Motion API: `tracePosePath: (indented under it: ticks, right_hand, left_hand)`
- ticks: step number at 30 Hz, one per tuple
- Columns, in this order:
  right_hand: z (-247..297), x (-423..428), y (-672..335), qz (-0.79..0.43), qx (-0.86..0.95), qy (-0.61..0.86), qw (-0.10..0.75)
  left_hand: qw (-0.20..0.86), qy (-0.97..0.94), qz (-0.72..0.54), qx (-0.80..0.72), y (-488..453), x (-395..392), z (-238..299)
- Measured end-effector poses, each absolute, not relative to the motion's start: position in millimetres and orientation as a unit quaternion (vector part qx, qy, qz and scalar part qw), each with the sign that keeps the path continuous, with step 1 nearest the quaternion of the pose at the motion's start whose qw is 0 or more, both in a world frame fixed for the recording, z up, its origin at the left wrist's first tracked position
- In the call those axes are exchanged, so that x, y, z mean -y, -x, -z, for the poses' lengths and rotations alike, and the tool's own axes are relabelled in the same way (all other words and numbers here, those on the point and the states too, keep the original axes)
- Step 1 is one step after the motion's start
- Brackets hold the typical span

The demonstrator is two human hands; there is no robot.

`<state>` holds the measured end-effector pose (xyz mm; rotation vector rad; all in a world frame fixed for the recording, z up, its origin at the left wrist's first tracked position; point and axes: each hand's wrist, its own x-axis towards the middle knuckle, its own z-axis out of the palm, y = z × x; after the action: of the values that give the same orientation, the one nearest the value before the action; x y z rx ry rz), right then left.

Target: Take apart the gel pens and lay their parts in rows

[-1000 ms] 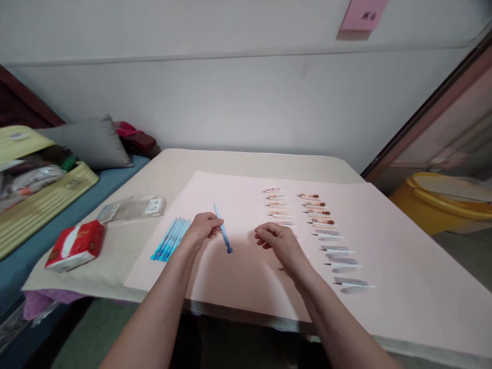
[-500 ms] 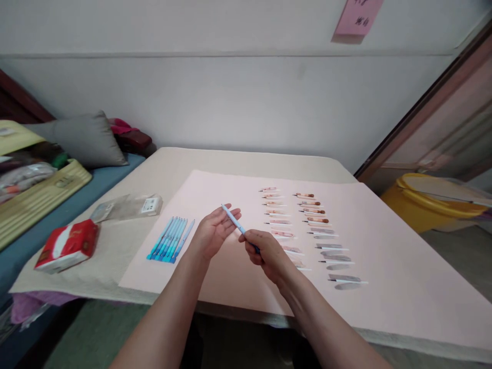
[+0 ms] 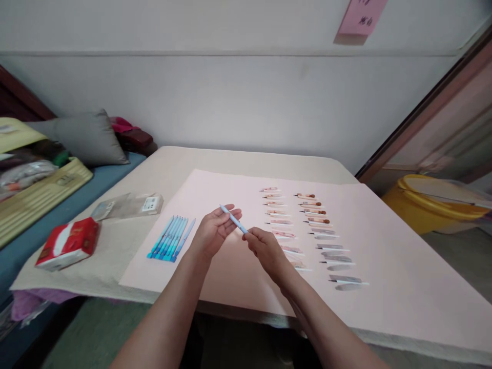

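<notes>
A light blue pen (image 3: pixel 239 224) slants between my two hands, above the pink sheet. My right hand (image 3: pixel 267 251) is closed around its lower end, which the fingers hide. My left hand (image 3: pixel 213 233) is palm up under the upper end, its thumb against the pen and its other fingers stretched beneath. To the left lies a row of several blue pens (image 3: pixel 171 238), side by side. Right of my hands, two columns of pens sit beside their separate parts: pink-patterned pieces (image 3: pixel 279 222), brown-ended pieces (image 3: pixel 313 211) and grey translucent pieces (image 3: pixel 336 259).
The pink sheet (image 3: pixel 403 266) covers much of a cloth-covered table (image 3: pixel 246 159) against the wall. On the left are a red tissue pack (image 3: pixel 69 243) and a clear plastic packet (image 3: pixel 132 206). A grey cushion (image 3: pixel 90 136) is farther back; a yellow bin (image 3: pixel 407 205) stands right.
My right hand has shifted slightly along the pen, and its dark blue lower end is now hidden. The left hand stays nearly in place, its thumb closer over the pen.
</notes>
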<state>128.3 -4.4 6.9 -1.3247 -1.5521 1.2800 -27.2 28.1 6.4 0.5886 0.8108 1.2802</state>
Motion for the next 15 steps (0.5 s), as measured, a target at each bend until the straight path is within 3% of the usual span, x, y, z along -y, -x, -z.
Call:
tracePosePath:
  ticks: [4,10,15]
  right_hand:
    - [-4.9,3.9,-128.0,-0.485,0.619,0.505,0.356]
    - [-7.0,1.0,-133.5,-0.476,0.619,0.515,0.354]
    - [-8.0,0.6,-137.1,-0.477,0.627,0.506,0.35]
  left_hand:
    - [0.608,-0.292,-0.575,-0.463,27.7,-28.5,-5.0]
    - [0.671,-0.252,-0.584,-0.381,30.0,-30.3,-7.4]
    - [0.62,-0.267,-0.579,-0.458,33.9,-33.2,-4.9]
